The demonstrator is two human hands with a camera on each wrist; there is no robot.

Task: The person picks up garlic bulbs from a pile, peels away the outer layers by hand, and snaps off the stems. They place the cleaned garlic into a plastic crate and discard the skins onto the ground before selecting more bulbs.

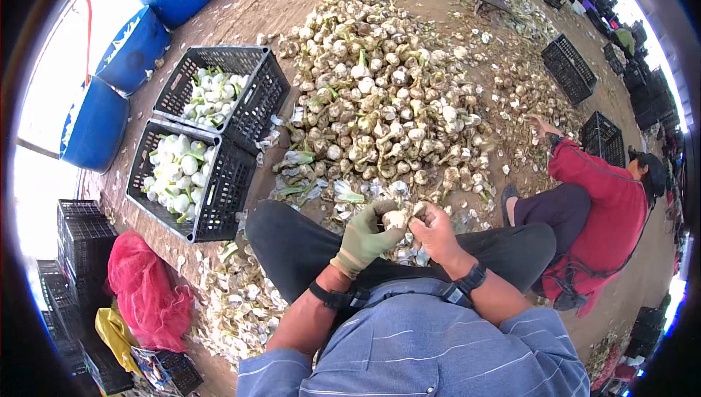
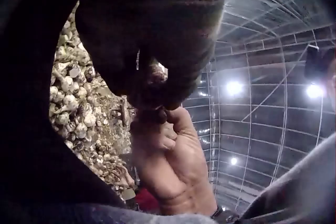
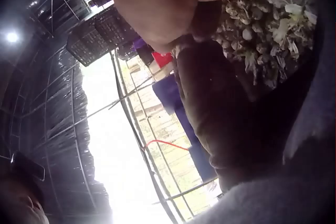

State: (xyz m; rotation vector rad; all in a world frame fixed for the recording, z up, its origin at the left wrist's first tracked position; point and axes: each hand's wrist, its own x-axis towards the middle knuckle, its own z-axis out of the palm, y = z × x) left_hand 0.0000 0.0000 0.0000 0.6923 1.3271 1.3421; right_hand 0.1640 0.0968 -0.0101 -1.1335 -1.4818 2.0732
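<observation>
In the head view my left hand point(image 1: 363, 238), in a pale green glove, grips a garlic bulb point(image 1: 395, 220) above my lap. My bare right hand point(image 1: 438, 236) meets it from the other side, thumb and fingertips pinching at the bulb's edge. Just beyond both hands spreads a large heap of unpeeled garlic bulbs point(image 1: 387, 98), brownish, with short stalks. The left wrist view shows the right hand point(image 2: 176, 161) with curled fingers against the dark glove. From the right wrist the glove point(image 3: 210, 92) also appears close against the bare fingers, and the bulb is mostly hidden.
Two black crates point(image 1: 228, 185) of peeled white garlic point(image 1: 175, 174) stand at my left, with blue barrels point(image 1: 98, 123) behind. Loose skins point(image 1: 237, 298) litter the floor by my leg. A person in a red top point(image 1: 602, 200) sits close on my right. A red net sack point(image 1: 146, 291) lies lower left.
</observation>
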